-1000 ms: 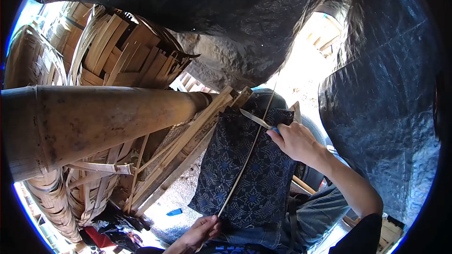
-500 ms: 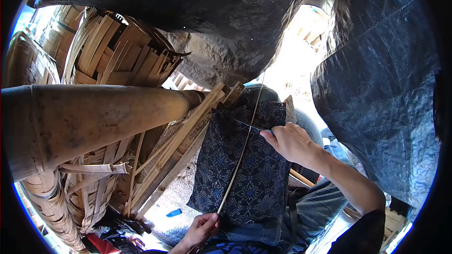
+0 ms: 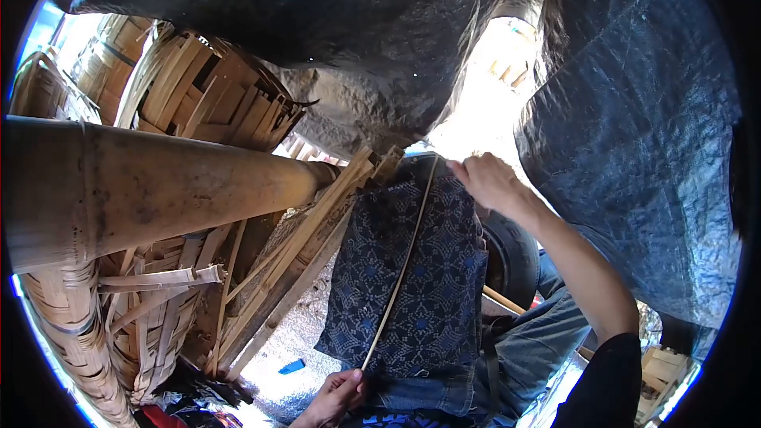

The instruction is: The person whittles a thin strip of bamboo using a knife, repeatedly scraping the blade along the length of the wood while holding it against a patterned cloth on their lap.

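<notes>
The left hand (image 3: 336,398), low by the waist, has its fingers clamped on the near part of a thin pale strip (image 3: 395,290), thumb uppermost, a grip that seems meant to steady that end and set its angle. From there the strip runs slantwise over a dark patterned cloth (image 3: 440,293) towards the far edge of the lap, with a slight bend along its length. The cloth lies over the thighs of the jeans (image 3: 531,349), probably as a guard for the legs and a firm backing for the strip. The right hand (image 3: 490,181) is at the far edge of the cloth, just beside the strip's distant stretch, its arm reaching well forward; its fingers are bent, but whether they are clamped on anything cannot be told, since the hand hides its own grip and the light behind is harsh. With the hands so far apart, most of the strip between them lies exposed and within easy sight. A thick bamboo pole (image 3: 190,186) and long wooden slats (image 3: 317,218) stand off to the left, clear of both forearms, while a small blue piece (image 3: 292,366) lies on the floor, to the left of the cloth
</notes>
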`<state>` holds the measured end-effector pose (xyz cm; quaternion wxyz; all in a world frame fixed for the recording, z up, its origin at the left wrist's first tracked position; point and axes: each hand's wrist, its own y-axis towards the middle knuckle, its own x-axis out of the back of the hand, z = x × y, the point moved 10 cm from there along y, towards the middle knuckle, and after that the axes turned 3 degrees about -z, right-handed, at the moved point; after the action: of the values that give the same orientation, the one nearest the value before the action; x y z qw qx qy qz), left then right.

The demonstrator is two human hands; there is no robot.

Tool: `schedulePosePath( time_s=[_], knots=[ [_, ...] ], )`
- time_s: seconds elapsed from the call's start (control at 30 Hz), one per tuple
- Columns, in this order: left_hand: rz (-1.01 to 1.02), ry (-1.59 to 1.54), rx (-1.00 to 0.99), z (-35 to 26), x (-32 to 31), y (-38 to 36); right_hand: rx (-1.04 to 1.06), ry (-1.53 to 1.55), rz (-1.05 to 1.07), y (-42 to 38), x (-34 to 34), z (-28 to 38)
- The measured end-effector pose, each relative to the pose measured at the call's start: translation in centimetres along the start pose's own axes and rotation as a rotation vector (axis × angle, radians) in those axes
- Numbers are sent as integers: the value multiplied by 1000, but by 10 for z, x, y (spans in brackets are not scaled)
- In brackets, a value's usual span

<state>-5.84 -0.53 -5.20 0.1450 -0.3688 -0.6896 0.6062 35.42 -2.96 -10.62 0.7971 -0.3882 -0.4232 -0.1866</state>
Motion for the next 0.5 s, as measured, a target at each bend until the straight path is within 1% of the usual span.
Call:
schedulePosePath(
  time_s=[0.07, 0.13, 0.17, 0.27, 0.3, 0.33, 0.37, 0.4, 0.43, 0.47, 0.5],
  knots=[
    [-8, -15, -31, 6, 6, 3, -45, -80, -38, 17, 5, -18],
    [-72, 71, -38, 3, 13, 4, 21, -106, -235, 21, 32, -20],
    [-73, 75, -42, 0, 12, 5, -46, -62, -184, 21, 32, -27],
    [-111, 143, -11, -6, 12, 10, -20, 28, -230, -1, 35, -22],
    [-109, 182, -47, -9, 11, 10, 50, 75, -277, -12, 32, -18],
    [-106, 223, -81, -13, 11, 11, 69, 124, -239, -27, 33, -8],
    [-103, 225, -77, -16, 14, 14, 124, 178, -271, -41, 28, -3],
    [-6, 288, -58, -18, 10, 20, 179, 232, -300, -56, 23, 1],
    [87, 348, -32, -19, 5, 23, 150, 305, -193, -68, 12, 7],
    [100, 407, -1, -22, 3, 26, 122, 378, -83, -81, 5, 18],
    [139, 356, -1, -25, -2, 30, 193, 433, -43, -94, -3, 33]
  ],
)
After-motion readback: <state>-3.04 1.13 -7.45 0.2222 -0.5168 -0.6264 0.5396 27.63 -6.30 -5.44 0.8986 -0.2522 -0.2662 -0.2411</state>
